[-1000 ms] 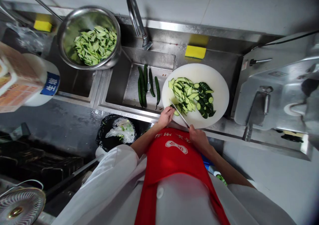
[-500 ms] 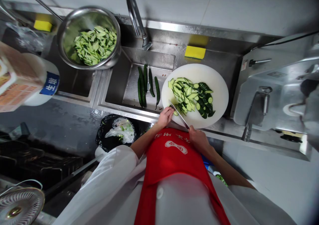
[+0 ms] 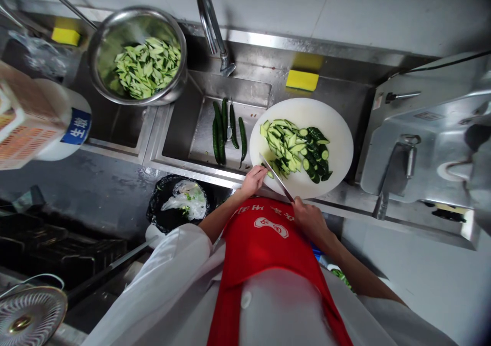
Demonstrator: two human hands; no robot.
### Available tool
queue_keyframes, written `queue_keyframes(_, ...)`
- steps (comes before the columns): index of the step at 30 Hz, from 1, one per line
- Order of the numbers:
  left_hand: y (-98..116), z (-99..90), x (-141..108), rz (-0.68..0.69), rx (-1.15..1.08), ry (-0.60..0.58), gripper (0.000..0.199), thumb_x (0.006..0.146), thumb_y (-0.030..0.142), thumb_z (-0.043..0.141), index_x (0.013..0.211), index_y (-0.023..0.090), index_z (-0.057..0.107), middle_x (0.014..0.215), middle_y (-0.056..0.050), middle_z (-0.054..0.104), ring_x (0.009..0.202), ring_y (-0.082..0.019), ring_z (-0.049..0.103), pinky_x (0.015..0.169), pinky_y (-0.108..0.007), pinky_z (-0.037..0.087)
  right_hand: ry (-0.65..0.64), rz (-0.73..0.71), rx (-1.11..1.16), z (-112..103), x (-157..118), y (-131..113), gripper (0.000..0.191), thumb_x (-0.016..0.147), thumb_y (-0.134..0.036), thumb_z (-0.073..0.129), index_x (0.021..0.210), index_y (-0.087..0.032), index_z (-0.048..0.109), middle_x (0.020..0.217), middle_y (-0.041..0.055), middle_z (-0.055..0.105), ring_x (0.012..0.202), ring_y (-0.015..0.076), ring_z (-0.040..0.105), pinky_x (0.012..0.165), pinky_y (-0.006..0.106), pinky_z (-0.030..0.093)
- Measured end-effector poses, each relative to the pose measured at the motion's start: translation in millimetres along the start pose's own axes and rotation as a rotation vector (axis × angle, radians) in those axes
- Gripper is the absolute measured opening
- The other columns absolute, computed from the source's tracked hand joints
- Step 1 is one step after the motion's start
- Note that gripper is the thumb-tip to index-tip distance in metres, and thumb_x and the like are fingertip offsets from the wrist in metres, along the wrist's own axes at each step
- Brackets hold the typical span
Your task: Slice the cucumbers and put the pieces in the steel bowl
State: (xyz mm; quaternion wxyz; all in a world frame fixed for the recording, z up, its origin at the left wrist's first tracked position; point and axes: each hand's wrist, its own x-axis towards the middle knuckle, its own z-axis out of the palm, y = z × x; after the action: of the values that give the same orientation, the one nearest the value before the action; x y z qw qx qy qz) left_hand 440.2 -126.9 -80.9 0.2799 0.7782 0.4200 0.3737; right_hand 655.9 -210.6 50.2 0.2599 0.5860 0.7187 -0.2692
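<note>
My right hand is closed round the handle of a kitchen knife, whose blade slants up and left over the front edge of a round white cutting board. At the board's left front edge, my left hand has its fingers bent and pressed on a piece of cucumber, mostly hidden, close beside the blade. Sliced cucumber is heaped on the board. Right of that heap lie dark green cucumber chunks with pale cut ends.
Several whole cucumbers lie in the sink, left of the board. A steel pot of cucumber slices stands beyond, near the faucet. Yellow sponges sit behind. Below is a black-bagged bin; a cleaver is at right.
My right hand and the knife handle have shifted slightly right and down. My left hand stays at the board's edge, and the cucumber heaps look the same.
</note>
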Motion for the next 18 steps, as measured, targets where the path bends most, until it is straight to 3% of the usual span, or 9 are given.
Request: queue_keyframes(18, -7.7, -0.8, -4.2, 0.016, -0.022, -0.007, 0.027, 0.101, 0.025, 0.044, 0.113, 0.017, 0.068, 0.104, -0.012, 0.066, 0.098, -0.018, 0.065, 0.087, -0.032, 0.057, 0.003, -0.022, 0.022, 2.4, -0.3, 3.0, 0.031, 0.105, -0.030, 0.022, 0.115, -0.015, 0.048, 0.086, 0.0107, 0.070, 0.083, 0.0217, 0.072, 0.067, 0.026, 0.042)
